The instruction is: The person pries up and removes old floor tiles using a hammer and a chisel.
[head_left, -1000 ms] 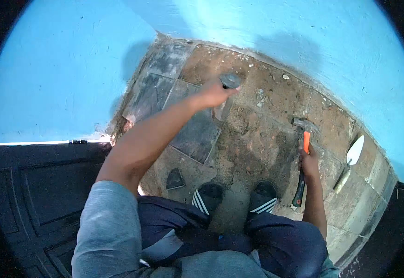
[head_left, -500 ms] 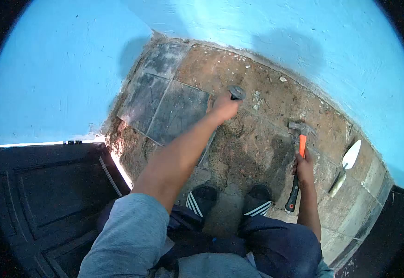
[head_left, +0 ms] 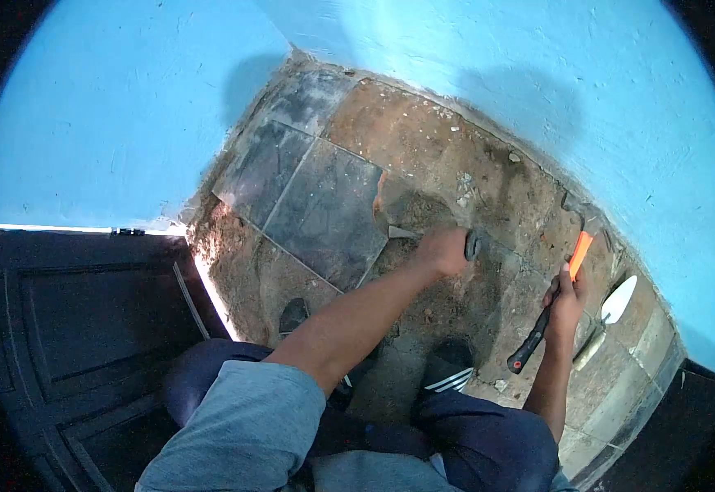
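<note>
My left hand [head_left: 442, 251] is closed around a chisel [head_left: 403, 234]. Its flat blade points left, with the tip at the edge of a dark grey floor tile [head_left: 329, 209]; its dark butt end shows on the right side of the fist. In my right hand [head_left: 566, 302] is a claw hammer [head_left: 582, 252] with an orange and black handle, gripped mid-handle. The hammer's head is up near the wall side, blurred against the floor. Beside the right hand, a trowel [head_left: 618, 302] with a pale handle lies on the floor.
Rough brown bare floor [head_left: 423, 123] with loose crumbs lies beyond the tiles. Blue walls [head_left: 521, 49] meet at a corner at the back. A dark panelled door [head_left: 103, 320] stands on the left. My sandalled feet [head_left: 447, 369] are close to the work spot.
My left hand has come nearer and right, tilting the chisel so its blade now shows against the tile edge. My right hand has swung the hammer out to the right.
</note>
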Demonstrator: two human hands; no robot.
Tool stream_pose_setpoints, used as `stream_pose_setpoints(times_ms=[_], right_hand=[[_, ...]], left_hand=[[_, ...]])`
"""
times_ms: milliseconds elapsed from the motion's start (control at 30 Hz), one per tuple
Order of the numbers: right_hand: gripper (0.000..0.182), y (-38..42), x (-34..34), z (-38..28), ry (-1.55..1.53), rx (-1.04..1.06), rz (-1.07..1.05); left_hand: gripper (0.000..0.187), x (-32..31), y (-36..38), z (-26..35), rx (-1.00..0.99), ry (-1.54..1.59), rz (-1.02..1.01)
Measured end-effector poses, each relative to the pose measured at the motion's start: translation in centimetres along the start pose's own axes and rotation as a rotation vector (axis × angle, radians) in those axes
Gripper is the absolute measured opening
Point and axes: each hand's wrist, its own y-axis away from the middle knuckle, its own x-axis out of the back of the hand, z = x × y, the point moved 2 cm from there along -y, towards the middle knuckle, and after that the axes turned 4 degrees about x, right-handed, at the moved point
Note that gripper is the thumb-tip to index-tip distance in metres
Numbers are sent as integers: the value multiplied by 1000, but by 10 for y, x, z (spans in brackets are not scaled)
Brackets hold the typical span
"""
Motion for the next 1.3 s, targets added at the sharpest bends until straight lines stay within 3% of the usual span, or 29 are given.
stream_pose_setpoints(times_ms=[400,467,900,1000,1100,1167,1233,1300], right_hand=[[24,18,4,16,73,-80,-60],[24,16,7,14,58,-68,-62],[27,7,46,15,-5,-13,120],[23,8,51,19,-23,30,203],[20,14,34,48,-84,-40,264],[20,35,4,64,22,-121,161],[30,49,-17,72,462,-198,-218],[31,50,-25,69,275,-272,-250]], left_hand=[[24,-2,-6,10,17,48,-40],[23,6,-2,17,90,51,-73],[20,-6,-17,11,96,-95,-53],[21,-22,-12,5,-93,-266,269],[28,-31,-26,0,-48,-272,96],[29,-33,-25,1,-49,-258,140],[31,-35,-22,2,-43,-238,158],[32,-38,-21,2,-27,-211,154]])
